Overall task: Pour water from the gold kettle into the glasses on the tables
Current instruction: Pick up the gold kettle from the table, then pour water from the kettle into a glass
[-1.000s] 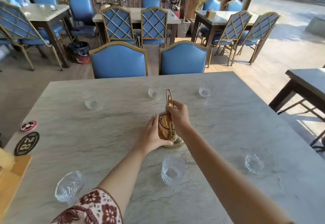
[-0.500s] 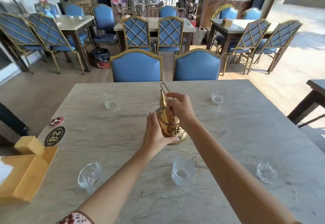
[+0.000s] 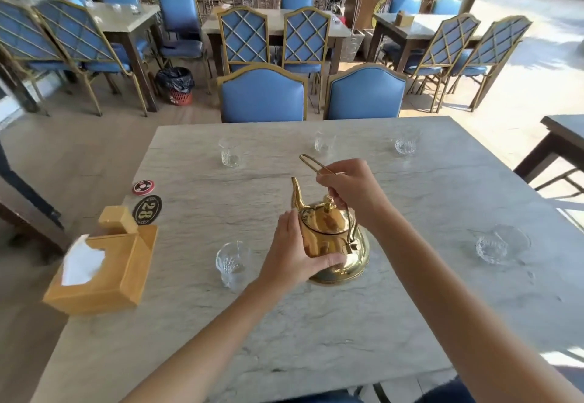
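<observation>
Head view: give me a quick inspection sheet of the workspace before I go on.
Surface: marble table, dry as far as visible.
Job's things: gold kettle, spout pointing away; near-left glass beside it; near-right glass; three far glasses. Water levels too hard to judge.
Clutter: wooden tissue box at the left edge; number 28 disc; small red disc.
Grippers: left hand cupped against the kettle's body; right hand closed on its wire handle.
Cables: nothing seen.
Surroundings: two blue chairs at the far edge; more tables and chairs behind; bin on the floor.
</observation>
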A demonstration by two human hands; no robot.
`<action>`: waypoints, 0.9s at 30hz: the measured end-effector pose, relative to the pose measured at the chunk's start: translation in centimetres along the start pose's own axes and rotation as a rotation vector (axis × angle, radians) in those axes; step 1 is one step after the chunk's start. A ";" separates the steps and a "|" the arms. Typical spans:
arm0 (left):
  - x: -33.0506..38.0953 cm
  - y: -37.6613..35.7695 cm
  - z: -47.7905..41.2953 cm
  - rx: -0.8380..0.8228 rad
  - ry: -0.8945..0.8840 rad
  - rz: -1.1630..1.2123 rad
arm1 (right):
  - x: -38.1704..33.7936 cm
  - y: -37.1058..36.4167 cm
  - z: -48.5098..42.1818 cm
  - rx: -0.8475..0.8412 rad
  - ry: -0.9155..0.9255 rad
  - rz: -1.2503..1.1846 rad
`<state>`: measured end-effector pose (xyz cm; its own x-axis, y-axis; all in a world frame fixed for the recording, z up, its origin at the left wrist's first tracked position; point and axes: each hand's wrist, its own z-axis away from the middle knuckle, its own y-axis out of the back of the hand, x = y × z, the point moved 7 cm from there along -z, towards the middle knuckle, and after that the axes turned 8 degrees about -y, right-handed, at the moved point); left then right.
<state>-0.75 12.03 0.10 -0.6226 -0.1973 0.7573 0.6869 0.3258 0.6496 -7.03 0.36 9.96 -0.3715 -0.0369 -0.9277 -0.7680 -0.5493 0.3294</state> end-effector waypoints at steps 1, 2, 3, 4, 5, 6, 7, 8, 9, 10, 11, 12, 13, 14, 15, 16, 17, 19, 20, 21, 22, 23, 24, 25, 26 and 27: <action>-0.2 -0.2 1.1 -0.019 0.011 0.026 | 0.3 -0.4 0.9 0.000 -0.011 0.034; -0.6 -0.5 2.1 -0.039 0.026 0.055 | 0.7 -0.8 1.8 0.007 -0.022 0.072; -1.0 -0.7 3.2 -0.053 0.044 0.089 | 1.0 -1.2 2.7 0.017 -0.030 0.112; -1.4 -1.0 4.1 -0.064 0.062 0.123 | 1.3 -1.6 3.5 0.026 -0.034 0.148; -1.9 -1.3 5.0 -0.077 0.080 0.152 | 1.6 -2.1 4.1 0.033 -0.041 0.176; -2.2 -1.6 5.8 -0.090 0.095 0.178 | 1.8 -2.6 4.8 0.036 -0.048 0.201; -2.6 -1.9 6.6 -0.098 0.106 0.200 | 2.0 -3.1 5.3 0.035 -0.056 0.229; -2.9 -2.0 7.3 -0.097 0.115 0.218 | 2.1 -3.7 5.8 0.029 -0.065 0.262; -3.1 -2.1 7.9 -0.098 0.123 0.231 | 2.3 -4.2 6.3 0.022 -0.074 0.297; -3.2 -2.1 8.5 -0.097 0.128 0.241 | 2.3 -4.7 6.7 0.014 -0.083 0.331; -3.3 -2.0 8.9 -0.099 0.131 0.247 | 2.3 -5.2 7.0 0.006 -0.088 0.366; -3.4 -1.9 9.3 -0.100 0.136 0.253 | 2.1 -5.8 7.4 -0.002 -0.087 0.408; -3.4 -1.7 9.6 -0.099 0.141 0.261 | 1.8 -6.3 7.6 -0.008 -0.078 0.455; -3.6 -1.7 9.9 -0.097 0.151 0.272 | 1.5 -6.9 7.9 -0.014 -0.061 0.503; -3.7 -1.6 10.3 -0.097 0.164 0.283 | 1.2 -7.5 8.0 -0.018 -0.042 0.547; -3.9 -1.5 10.7 -0.090 0.180 0.290 | 0.9 -8.2 8.3 -0.021 -0.027 0.586; -4.0 -1.4 10.9 -0.076 0.195 0.297 | 0.7 -8.7 8.3 -0.021 -0.020 0.618; -4.4 -1.2 11.3 -0.040 0.220 0.329 | 0.4 -9.6 8.4 -0.031 -0.016 0.672; -4.7 -1.2 11.5 -0.025 0.234 0.346 | 0.2 -10.1 8.4 -0.043 -0.015 0.700; -4.8 -1.0 11.7 -0.018 0.243 0.359 | 0.0 -10.6 8.4 -0.053 -0.014 0.727; -4.8 -0.8 11.8 -0.017 0.250 0.370 | -0.2 -10.9 8.3 -0.061 -0.013 0.756; -4.5 -0.7 12.0 -0.019 0.249 0.381 | -0.4 -11.2 8.3 -0.066 -0.014 0.782; -4.3 -0.5 12.2 -0.020 0.249 0.389 | -0.6 -11.4 8.3 -0.074 -0.016 0.802; -4.2 -0.3 12.3 -0.023 0.250 0.401 | -0.8 -11.6 8.3 -0.086 -0.023 0.820; -3.9 -0.1 12.5 -0.023 0.252 0.415 | -0.9 -11.8 8.3 -0.098 -0.029 0.840; -3.8 0.0 12.6 -0.026 0.258 0.427 | -1.0 -12.0 8.4 -0.107 -0.033 0.863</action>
<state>-3.10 24.40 -3.68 -0.1727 -0.2745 0.9460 0.8714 0.4051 0.2766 -1.81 13.98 8.46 -0.8174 -0.4536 -0.3551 -0.1584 -0.4157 0.8956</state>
